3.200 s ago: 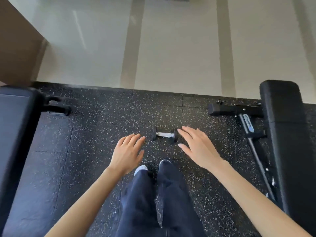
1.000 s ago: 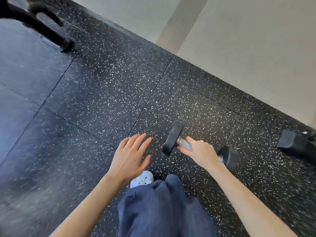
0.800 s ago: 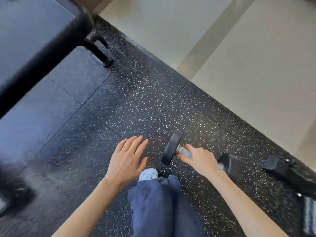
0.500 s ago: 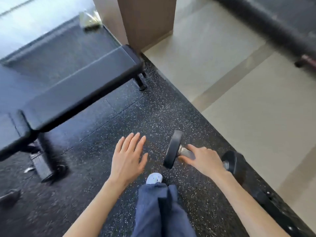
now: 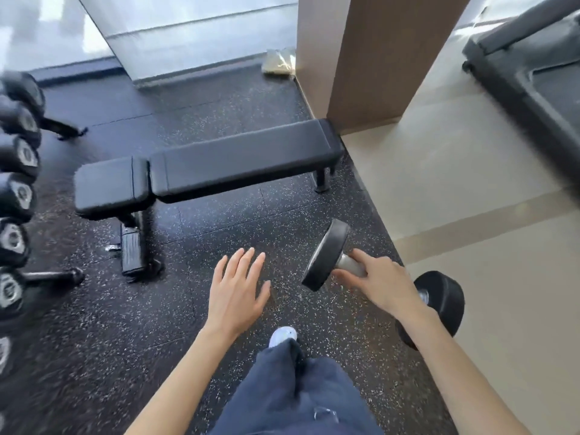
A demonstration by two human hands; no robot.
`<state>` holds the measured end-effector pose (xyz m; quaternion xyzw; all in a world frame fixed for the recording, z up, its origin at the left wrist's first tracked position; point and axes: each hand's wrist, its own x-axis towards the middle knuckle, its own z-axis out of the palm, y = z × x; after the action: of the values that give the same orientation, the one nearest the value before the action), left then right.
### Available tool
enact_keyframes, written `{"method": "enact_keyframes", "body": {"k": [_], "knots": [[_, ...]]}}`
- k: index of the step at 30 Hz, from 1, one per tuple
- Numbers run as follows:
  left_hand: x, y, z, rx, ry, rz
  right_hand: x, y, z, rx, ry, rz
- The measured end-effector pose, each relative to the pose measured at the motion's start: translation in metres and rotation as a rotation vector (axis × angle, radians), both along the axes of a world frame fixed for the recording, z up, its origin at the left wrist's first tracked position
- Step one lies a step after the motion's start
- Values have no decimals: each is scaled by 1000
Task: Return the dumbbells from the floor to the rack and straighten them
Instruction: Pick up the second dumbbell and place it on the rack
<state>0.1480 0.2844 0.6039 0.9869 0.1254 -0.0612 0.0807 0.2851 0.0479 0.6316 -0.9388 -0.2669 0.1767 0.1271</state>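
A black dumbbell [image 5: 326,255] with a silver handle hangs above the speckled floor, and my right hand [image 5: 381,282] is shut on its handle. One black head points up and left, the other [image 5: 439,306] sits behind my wrist. My left hand [image 5: 237,293] hovers open beside it, fingers spread, holding nothing. Along the left edge of the head view stands the dumbbell rack [image 5: 15,189], showing several black heads with grey end caps.
A black flat bench [image 5: 219,164] lies across the rubber floor ahead. A brown pillar [image 5: 370,58] rises behind it. A treadmill [image 5: 533,67] stands at the top right on beige tile. My dark trousers and a white shoe [image 5: 282,335] are below.
My right hand took the dumbbell off the floor and lifted it. The view has swung left, bringing the bench, the pillar and the rack into sight. My left hand stays open.
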Motion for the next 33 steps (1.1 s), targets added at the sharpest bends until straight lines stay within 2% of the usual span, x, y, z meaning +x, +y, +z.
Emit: {"method": "enact_keyframes", "body": {"k": [12, 20, 26, 33], "knots": [[49, 3, 2, -6, 18, 114, 82, 30, -3, 13, 55, 134], [132, -49, 13, -18, -23, 224, 187, 8, -1, -62, -8, 348], [189, -69, 30, 2, -92, 347, 265, -10, 10, -52, -22, 388], [251, -82, 26, -12, -97, 349, 332, -7, 0, -67, 43, 424]]}}
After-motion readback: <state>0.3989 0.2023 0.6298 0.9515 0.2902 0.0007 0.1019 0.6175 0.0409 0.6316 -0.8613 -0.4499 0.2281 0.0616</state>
